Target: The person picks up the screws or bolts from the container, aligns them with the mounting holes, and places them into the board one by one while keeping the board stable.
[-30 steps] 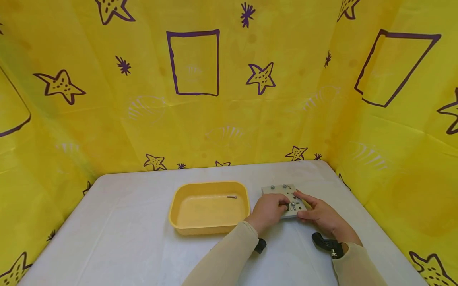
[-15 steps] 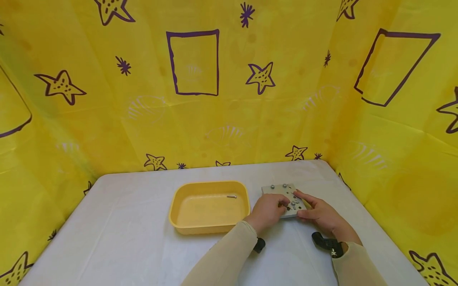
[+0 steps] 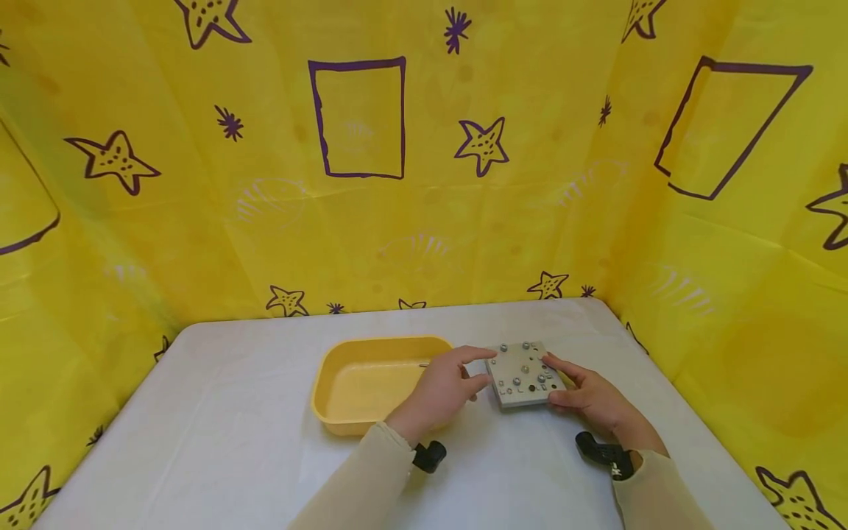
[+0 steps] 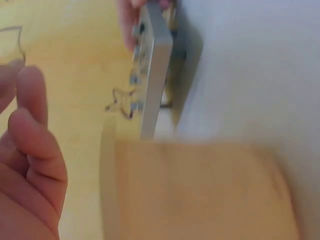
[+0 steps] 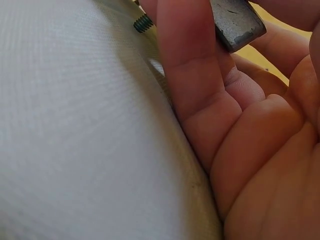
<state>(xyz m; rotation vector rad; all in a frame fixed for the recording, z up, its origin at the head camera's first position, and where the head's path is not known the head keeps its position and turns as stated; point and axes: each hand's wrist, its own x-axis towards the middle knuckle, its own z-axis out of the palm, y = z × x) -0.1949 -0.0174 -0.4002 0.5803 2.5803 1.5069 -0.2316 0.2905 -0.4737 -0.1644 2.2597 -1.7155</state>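
A grey metal plate (image 3: 509,399) with several holes and bolts in its face lies at the right of the table. My right hand (image 3: 592,397) grips its right edge, thumb on the near side and fingers farther back. In the right wrist view the plate's corner (image 5: 240,22) shows between the fingers, and a threaded bolt end (image 5: 143,23) sticks out beneath. My left hand (image 3: 440,386) hovers over the tray's right rim, fingers loosely stretched toward the plate's left edge and holding nothing. The left wrist view shows bolt shanks protruding from the plate's underside (image 4: 165,105).
A yellow-orange tray (image 3: 324,397) stands left of the plate, its right side hidden behind my left hand. Inside it, a bolt (image 3: 423,365) peeks out by the hand. Yellow patterned cloth (image 3: 424,221) encloses the white table (image 3: 225,412) at the back and sides.
My left hand has let go at the plate and moved left to the tray's right rim, uncovering the plate's left part and a bolt there. My right hand stays on the plate.
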